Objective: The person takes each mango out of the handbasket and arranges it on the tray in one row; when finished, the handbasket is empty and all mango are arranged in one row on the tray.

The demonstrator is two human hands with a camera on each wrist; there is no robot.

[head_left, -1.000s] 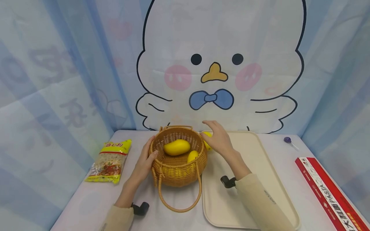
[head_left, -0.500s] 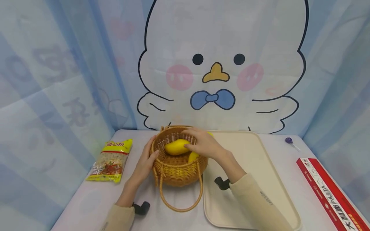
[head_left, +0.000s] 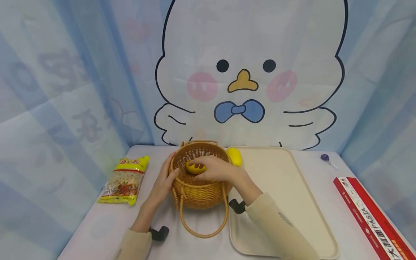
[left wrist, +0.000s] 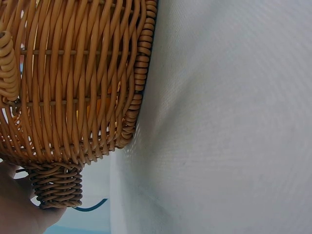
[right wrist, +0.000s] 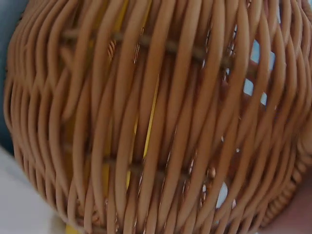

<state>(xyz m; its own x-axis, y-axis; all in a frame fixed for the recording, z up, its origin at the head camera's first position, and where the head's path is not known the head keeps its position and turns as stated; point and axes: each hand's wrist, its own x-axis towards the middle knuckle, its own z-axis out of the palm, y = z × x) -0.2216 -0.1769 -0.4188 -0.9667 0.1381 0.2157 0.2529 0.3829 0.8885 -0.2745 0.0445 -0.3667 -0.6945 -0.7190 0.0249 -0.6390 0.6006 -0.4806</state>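
A round wicker basket [head_left: 199, 198] stands on the table, its near handle folded down toward me. My left hand [head_left: 163, 182] holds the basket's left rim, thumb over the edge; in the left wrist view part of this hand [left wrist: 24, 209] shows beside the weave. My right hand [head_left: 214, 169] reaches in over the right rim, its fingers curled over a yellow mango [head_left: 194, 169] inside. The second mango in the basket is hidden beneath that hand. Another mango [head_left: 234, 157] lies just right of the basket, on the tray. Basket weave [right wrist: 161, 117] fills the right wrist view.
A cream tray [head_left: 279, 224] lies right of the basket. A yellow food packet [head_left: 121, 182] is at the left. Toward the right are a purple lollipop [head_left: 325, 157] and a long red pasta box [head_left: 370, 213]. Curtains enclose the table's back and sides.
My right hand has moved left and down, from above the mango beside the basket into the basket and onto the mango there. My left hand keeps its hold on the rim.
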